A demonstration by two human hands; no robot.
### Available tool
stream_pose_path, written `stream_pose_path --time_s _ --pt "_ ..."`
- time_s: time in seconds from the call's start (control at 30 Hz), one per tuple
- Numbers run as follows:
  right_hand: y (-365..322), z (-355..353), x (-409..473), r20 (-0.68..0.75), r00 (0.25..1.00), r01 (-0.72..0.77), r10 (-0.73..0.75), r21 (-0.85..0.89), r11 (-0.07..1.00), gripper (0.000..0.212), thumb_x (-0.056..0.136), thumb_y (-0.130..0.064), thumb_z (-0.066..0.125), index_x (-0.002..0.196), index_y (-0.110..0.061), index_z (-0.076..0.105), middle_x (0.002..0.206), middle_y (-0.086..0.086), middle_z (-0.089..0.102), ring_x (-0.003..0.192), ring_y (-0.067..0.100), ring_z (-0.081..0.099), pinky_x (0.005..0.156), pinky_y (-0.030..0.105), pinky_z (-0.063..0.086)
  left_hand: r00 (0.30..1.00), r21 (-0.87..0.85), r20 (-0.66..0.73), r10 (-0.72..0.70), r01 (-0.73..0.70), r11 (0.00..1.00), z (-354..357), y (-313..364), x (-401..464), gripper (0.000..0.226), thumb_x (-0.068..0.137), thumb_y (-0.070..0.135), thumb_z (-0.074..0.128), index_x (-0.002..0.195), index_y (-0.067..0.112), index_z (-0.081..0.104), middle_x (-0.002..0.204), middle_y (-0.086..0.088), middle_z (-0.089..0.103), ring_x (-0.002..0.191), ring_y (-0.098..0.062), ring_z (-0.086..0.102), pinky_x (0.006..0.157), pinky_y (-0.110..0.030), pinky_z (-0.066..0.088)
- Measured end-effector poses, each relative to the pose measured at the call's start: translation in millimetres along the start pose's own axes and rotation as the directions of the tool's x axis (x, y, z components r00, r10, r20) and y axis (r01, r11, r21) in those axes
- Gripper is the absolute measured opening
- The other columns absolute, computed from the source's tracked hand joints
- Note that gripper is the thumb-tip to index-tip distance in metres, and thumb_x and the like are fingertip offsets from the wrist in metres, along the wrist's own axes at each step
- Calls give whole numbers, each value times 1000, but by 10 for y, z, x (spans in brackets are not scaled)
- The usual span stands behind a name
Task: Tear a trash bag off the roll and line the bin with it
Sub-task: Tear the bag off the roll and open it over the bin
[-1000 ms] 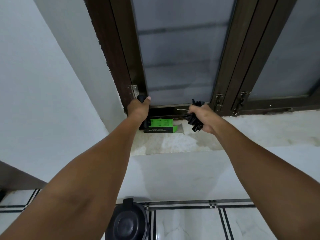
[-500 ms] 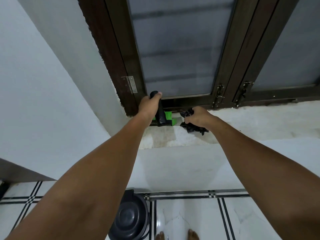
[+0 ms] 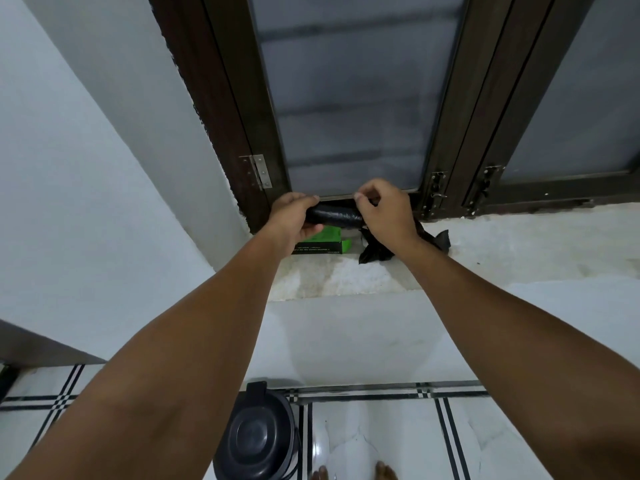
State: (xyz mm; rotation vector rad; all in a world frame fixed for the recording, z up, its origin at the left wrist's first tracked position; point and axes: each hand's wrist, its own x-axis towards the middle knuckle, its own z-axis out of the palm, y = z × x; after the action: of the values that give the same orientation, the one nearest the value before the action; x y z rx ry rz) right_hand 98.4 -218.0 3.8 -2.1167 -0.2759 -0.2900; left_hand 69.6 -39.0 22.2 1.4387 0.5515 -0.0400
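Observation:
A black trash bag roll (image 3: 334, 215) lies level between both hands, just above the window sill (image 3: 519, 247). My left hand (image 3: 294, 221) grips its left end. My right hand (image 3: 384, 211) pinches the right end with thumb and forefinger. A crumpled black bag (image 3: 438, 242) lies on the sill under my right wrist, partly hidden by it. The black bin (image 3: 258, 441), its lid shut, stands on the floor below, against the wall.
A green box (image 3: 323, 241) sits on the sill beneath the roll. Dark wooden window frames (image 3: 460, 116) with frosted glass rise behind. A white wall is at left. White tiled floor (image 3: 381, 438) with black lines lies below, my bare toes at the bottom edge.
The roll has turned from upright in my left hand to level. My right hand has let the crumpled bag down on the sill and moved up onto the roll's right end.

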Motion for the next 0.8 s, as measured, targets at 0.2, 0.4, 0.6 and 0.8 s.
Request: stream_pose_path --time_s 0.2,0.4,0.6,0.8 --pt "-197 -22 -12 605 696 -687 387 403 605 58 88 -59 70 122 -13 64 120 10 68 93 28 76 77 40 64 990 -74 140 33 -23 997 -44 0 -33 11 97 18 69 97 13 60 105 -13 65 95 -26 70 67 -28 61" --pt "-50 71 -2 574 711 -702 406 540 465 31 91 -17 76 117 -3 67 106 14 69 88 23 71 73 31 64 975 -74 220 -3 20 997 -60 -42 -15 12 95 6 68 96 15 61 117 -14 63 109 -30 68 78 -37 64" --pt "30 125 11 438 728 -681 527 552 481 13 86 -4 77 92 -10 67 113 15 68 111 28 67 77 34 63 965 460 30 260 -245 854 -44 -142 82 6 96 20 68 94 22 63 104 1 66 102 -19 65 88 -36 57" --pt "165 100 6 112 792 -584 600 421 694 16 79 -10 76 82 -14 61 100 8 69 94 20 68 67 31 63 915 947 315 254 -320 -23 -245 -321 204 55 88 21 65 141 31 51 137 -3 57 126 -29 49 103 -47 36"
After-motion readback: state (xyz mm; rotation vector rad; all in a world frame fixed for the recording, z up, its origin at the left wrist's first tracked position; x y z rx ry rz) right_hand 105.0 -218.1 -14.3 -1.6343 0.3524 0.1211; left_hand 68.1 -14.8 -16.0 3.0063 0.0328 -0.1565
